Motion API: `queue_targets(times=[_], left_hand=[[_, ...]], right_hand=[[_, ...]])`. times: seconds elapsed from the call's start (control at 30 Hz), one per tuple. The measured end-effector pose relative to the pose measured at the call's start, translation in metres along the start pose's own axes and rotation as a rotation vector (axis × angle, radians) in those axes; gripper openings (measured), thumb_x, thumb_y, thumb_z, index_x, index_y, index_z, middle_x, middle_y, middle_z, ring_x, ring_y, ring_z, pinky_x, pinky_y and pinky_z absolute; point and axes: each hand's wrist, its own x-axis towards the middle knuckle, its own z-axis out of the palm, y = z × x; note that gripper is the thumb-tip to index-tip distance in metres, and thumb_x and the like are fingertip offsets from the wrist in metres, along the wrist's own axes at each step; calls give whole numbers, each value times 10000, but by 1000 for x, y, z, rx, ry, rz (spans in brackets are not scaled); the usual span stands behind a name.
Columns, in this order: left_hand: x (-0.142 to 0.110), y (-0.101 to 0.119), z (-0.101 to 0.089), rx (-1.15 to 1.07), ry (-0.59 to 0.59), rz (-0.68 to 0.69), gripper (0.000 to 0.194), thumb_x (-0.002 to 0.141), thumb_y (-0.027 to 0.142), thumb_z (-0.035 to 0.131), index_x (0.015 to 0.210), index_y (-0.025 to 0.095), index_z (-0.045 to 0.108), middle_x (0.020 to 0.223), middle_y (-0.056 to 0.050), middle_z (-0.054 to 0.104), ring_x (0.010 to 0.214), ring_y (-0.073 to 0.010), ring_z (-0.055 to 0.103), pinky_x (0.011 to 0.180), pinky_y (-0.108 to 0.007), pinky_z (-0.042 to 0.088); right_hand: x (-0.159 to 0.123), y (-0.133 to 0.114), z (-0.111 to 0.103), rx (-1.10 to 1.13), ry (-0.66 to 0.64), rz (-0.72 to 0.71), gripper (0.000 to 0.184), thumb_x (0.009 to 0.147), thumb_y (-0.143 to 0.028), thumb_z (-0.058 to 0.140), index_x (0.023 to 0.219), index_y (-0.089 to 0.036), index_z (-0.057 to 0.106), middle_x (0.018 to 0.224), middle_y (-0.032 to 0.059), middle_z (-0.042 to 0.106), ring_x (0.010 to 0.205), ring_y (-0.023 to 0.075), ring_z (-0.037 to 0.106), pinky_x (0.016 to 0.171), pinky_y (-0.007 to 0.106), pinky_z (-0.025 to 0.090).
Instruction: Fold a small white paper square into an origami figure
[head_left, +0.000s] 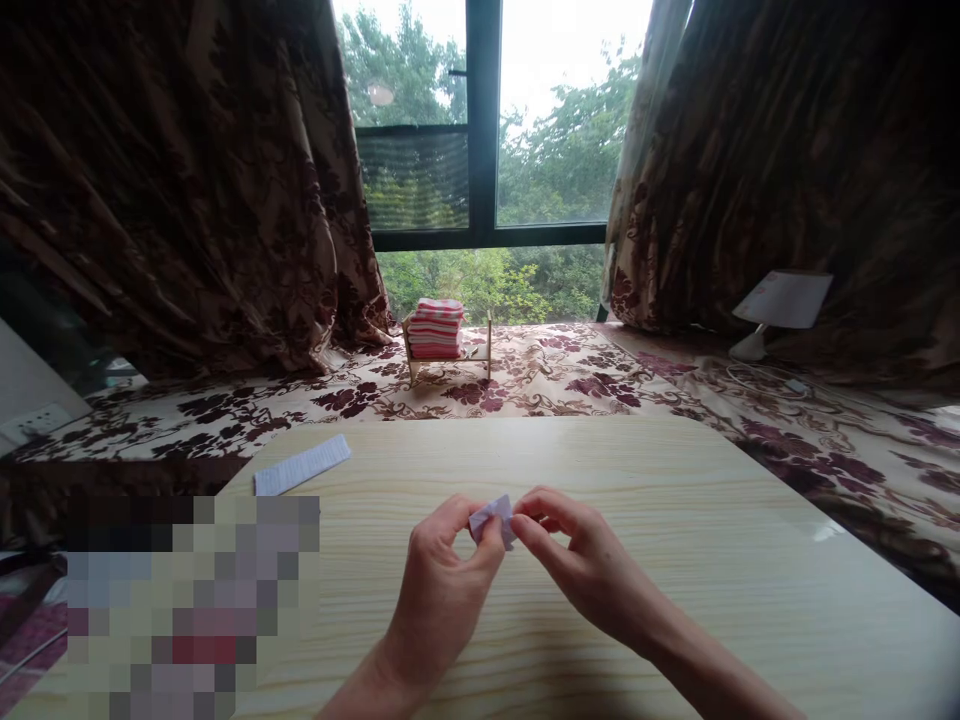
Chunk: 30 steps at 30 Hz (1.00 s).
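Note:
Above the middle of the pale wooden table (637,470), a small piece of folded white paper (491,515) is held up between both hands. My left hand (450,575) is closed, its thumb pressing the paper against the fingers behind it. On the paper's right edge, my right hand (577,550) pinches with thumb and forefinger. The fingertips hide part of the paper, so its full folded shape does not show.
A long strip of folded paper (304,463) lies at the table's far left. A blurred patch (195,600) covers the near left. Beyond the table, a small rack (489,350) with striped cloths (436,328) stands on the floral-covered ledge, and a white lamp (784,300) sits at right.

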Motion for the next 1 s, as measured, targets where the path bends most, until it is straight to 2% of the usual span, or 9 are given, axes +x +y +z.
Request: queue_targets(times=[0.1, 0.37, 0.5, 0.7, 0.77, 0.93, 1.0], left_hand=[[1, -2, 0, -68, -45, -52, 162, 776, 253, 544, 656, 164, 604, 651, -15, 597, 656, -152, 524, 642, -236, 397], [3, -3, -1, -412, -222, -275, 215, 785, 327, 563, 714, 130, 612, 701, -21, 591, 672, -133, 500, 633, -224, 393], [3, -3, 0, -385, -197, -286, 187, 776, 295, 566, 684, 133, 581, 647, 5, 533, 624, -110, 448, 595, -215, 368], [0, 2, 1, -142, -134, -121, 191, 781, 265, 551, 633, 147, 578, 616, 14, 494, 627, -117, 442, 602, -223, 362], [-1, 2, 2, -125, -120, -100, 203, 777, 274, 556, 616, 150, 567, 601, 17, 482, 617, -117, 436, 595, -223, 361], [0, -5, 3, -346, -216, -244, 209, 782, 289, 531, 631, 145, 530, 613, 10, 492, 608, -109, 444, 589, -220, 375], [0, -7, 4, -358, -229, -292, 193, 777, 274, 528, 636, 142, 521, 587, 22, 460, 570, -94, 406, 550, -209, 350]], right_hand=[[0, 2, 0, 2, 19, -8, 199, 858, -257, 500, 712, -169, 602, 692, 13, 611, 653, 135, 557, 618, 254, 461], [-1, 2, -1, -25, 31, -50, 175, 851, -214, 490, 697, -175, 564, 678, -3, 562, 641, 126, 525, 607, 245, 440], [-1, 0, -1, -33, 36, -62, 194, 857, -228, 484, 686, -176, 561, 671, -5, 560, 626, 120, 515, 586, 233, 431], [-1, -1, -1, -15, 23, 14, 219, 861, -265, 493, 681, -169, 573, 677, 8, 578, 645, 129, 523, 597, 238, 425], [-1, -2, -1, 13, 2, 47, 206, 858, -270, 504, 696, -166, 578, 681, 13, 585, 652, 132, 530, 616, 243, 428], [-3, -4, -1, 31, -27, 33, 210, 866, -267, 486, 690, -168, 544, 681, 11, 544, 650, 132, 505, 619, 248, 413], [-4, -4, 1, 15, -34, 26, 217, 862, -265, 476, 670, -172, 513, 677, 9, 517, 646, 132, 485, 612, 251, 401]])
